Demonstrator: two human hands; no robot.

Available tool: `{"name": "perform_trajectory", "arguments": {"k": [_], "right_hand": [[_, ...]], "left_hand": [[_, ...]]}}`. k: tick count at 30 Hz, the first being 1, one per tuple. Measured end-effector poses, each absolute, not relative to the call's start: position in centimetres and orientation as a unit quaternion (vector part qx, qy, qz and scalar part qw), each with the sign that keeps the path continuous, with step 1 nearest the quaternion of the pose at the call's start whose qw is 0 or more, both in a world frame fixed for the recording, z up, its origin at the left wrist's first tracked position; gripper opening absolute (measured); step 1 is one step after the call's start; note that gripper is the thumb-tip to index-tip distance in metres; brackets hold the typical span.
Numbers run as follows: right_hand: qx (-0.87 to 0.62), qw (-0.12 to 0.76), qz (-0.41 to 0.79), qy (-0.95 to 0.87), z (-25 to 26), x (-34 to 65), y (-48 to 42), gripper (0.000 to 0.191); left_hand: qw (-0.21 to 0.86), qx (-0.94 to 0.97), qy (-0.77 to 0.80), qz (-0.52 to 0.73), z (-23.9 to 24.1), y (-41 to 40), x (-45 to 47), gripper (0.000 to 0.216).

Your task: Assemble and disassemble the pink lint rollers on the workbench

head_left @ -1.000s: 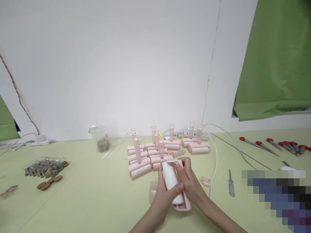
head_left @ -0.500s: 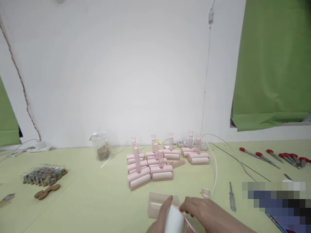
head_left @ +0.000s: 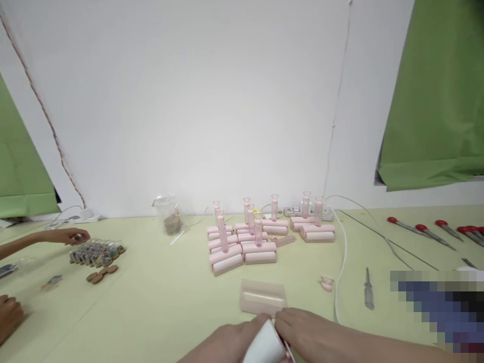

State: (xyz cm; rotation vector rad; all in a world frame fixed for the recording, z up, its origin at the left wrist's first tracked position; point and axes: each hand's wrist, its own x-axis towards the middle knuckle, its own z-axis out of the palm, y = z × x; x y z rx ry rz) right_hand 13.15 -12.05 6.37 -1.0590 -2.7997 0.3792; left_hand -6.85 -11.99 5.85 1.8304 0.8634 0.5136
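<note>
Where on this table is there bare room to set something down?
A wide bare patch lies between the brown discs and the translucent pink cover; a narrow strip separates the white cable from the screwdriver. It's crowded among the pink rollers.

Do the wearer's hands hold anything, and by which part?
A white roller, by its left side in the left hand. The right hand is at its right, its grip partly hidden; the frame cuts off the rest.

1. Roll [head_left: 263,345]: lower end cut off by the bottom edge.
2. Left hand [head_left: 244,334]: partly hidden behind the roll.
3. Right hand [head_left: 302,328]: finger undersides hidden.
4. Co-worker's nearer hand [head_left: 9,313]: cut off by the left edge.
5. Jars [head_left: 96,253]: contents too small to tell.
6. Lower right: obscured by pixelation.
</note>
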Motion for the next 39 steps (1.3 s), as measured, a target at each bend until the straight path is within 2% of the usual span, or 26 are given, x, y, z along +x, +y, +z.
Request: {"name": "perform_trajectory", "arguments": {"k": [5,8,11,16,18,20,21,23,25,28,31,35,39], "right_hand": [[-0.327,0.051,0.169,-0.928,6.8,13.6,-12.0,0.014],[-0.381,0.061,0.204,-0.9,7.0,14.4,-11.9,0.021],[-0.449,0.14,0.293,-0.833,6.6,15.0,-11.8,0.032],[-0.427,0.334,0.466,-0.699,4.6,15.0,-10.7,0.03],[-0.429,0.396,0.457,-0.672,5.0,15.2,-9.7,0.03],[-0.43,0.42,0.394,-0.696,6.2,15.4,-8.6,0.029],[-0.433,0.415,0.349,-0.72,6.8,15.4,-8.0,0.027],[-0.443,0.366,0.25,-0.779,7.5,15.1,-6.9,0.024],[-0.444,0.292,0.169,-0.83,7.1,14.4,-6.1,0.024],[-0.436,0.219,0.121,-0.864,5.3,13.0,-5.5,0.028],[-0.449,0.21,0.145,-0.857,4.2,12.5,-5.1,0.03],[-0.417,0.195,0.114,-0.88,5.1,12.9,-4.6,0.033],[-0.406,0.145,0.082,-0.899,4.6,12.5,-5.0,0.032]], "left_hand": [[0.494,0.775,0.332,0.212,6.8,-12.4,-7.5,0.028],[0.488,0.782,0.33,0.203,5.3,-11.5,-7.6,0.038],[0.476,0.783,0.352,0.194,3.2,-10.3,-6.6,0.061],[0.471,0.763,0.362,0.255,1.9,-7.9,-5.0,0.101],[0.42,0.779,0.361,0.296,2.0,-6.7,-5.2,0.115],[0.374,0.787,0.383,0.306,1.6,-5.4,-5.7,0.115],[0.375,0.785,0.395,0.294,1.1,-4.7,-5.8,0.109],[0.426,0.767,0.392,0.277,-0.4,-3.7,-5.7,0.073],[0.458,0.753,0.368,0.297,-1.9,-3.2,-5.3,0.058],[0.496,0.726,0.349,0.324,-3.1,-3.3,-4.8,0.069],[0.517,0.709,0.349,0.329,-3.1,-3.5,-4.9,0.08],[0.508,0.719,0.337,0.334,-2.6,-3.6,-5.1,0.078],[0.501,0.728,0.337,0.325,-2.3,-3.7,-5.0,0.076]]}}
